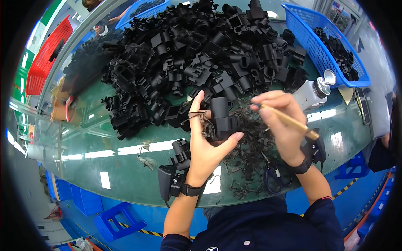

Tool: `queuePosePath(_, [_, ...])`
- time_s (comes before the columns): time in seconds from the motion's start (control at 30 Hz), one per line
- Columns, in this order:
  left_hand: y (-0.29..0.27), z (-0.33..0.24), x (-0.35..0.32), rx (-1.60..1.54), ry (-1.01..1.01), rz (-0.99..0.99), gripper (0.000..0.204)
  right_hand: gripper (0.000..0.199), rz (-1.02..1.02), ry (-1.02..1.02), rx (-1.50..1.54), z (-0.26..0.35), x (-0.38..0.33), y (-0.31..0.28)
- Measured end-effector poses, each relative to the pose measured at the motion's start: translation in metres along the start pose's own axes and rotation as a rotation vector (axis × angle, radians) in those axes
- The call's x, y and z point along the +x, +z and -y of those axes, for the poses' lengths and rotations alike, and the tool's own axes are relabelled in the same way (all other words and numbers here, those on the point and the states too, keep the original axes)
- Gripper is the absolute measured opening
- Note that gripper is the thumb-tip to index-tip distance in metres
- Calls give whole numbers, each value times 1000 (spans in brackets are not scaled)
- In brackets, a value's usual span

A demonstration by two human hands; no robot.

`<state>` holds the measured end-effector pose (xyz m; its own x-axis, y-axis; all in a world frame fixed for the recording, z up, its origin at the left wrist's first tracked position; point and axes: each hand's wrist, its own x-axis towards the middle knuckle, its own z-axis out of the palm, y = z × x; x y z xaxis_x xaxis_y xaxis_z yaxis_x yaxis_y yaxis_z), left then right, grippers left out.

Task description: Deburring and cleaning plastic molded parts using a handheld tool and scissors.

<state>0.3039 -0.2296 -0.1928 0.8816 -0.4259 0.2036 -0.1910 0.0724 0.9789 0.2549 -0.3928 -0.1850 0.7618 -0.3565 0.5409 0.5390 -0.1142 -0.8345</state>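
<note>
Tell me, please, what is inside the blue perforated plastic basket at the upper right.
Black plastic parts lie heaped inside the basket. Only the top pieces show; whatever lies beneath them, including the basket bottom they cover, is hidden.

One black plastic part [220, 109], a cylinder above a boxy base, lay in the left hand [209, 157]; one tan-handled tool [293, 122] (tip hard to make out) was gripped in the right hand [287, 125]. Green table [134, 169] bore: heaped black parts [192, 54], dark scraps [251, 157], scissors [268, 178], silver-capped container [307, 97]. Blue basket [303, 37], upper right, held dark pieces [339, 52].
</note>
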Motion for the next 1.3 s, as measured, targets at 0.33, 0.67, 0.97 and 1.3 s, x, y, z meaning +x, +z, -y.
queuePosePath(0.33, [2,-1,2,403,83,-73,66,19,101,27,-80,3,-14,3])
queuePosePath(0.67, [-1,2,1,398,147,-92,53,11,221,-93,-461,-3,-11,6])
queuePosePath(0.97, [-5,-4,2,-395,-231,98,40,13,629,24,-655,56,3,-45])
queuePosePath(1.3, [1,-3,-2,-675,-243,364,46,26,672,332,-1006,79,-103,-66])
